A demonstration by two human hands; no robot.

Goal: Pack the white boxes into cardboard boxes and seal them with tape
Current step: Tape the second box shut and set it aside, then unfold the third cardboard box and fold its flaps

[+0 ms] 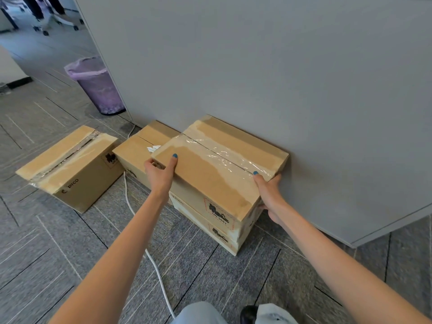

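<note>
A taped cardboard box (210,174) sits on top of another cardboard box (217,235) against the grey wall. My left hand (160,170) grips its near-left corner, thumb on the lid. My right hand (268,190) grips its right end, thumb on the clear tape. A second box (138,150) lies just left of the stack, a bit of white paper (153,148) showing at its top. A third box (70,164) marked PICO stands farther left with old tape along its seam. No white boxes are visible.
A grey partition wall (280,66) runs behind the boxes. A bin with a purple liner (98,87) stands at the wall's left end. A white cable (149,253) runs across the grey carpet toward me. My shoe (249,313) is at the bottom edge.
</note>
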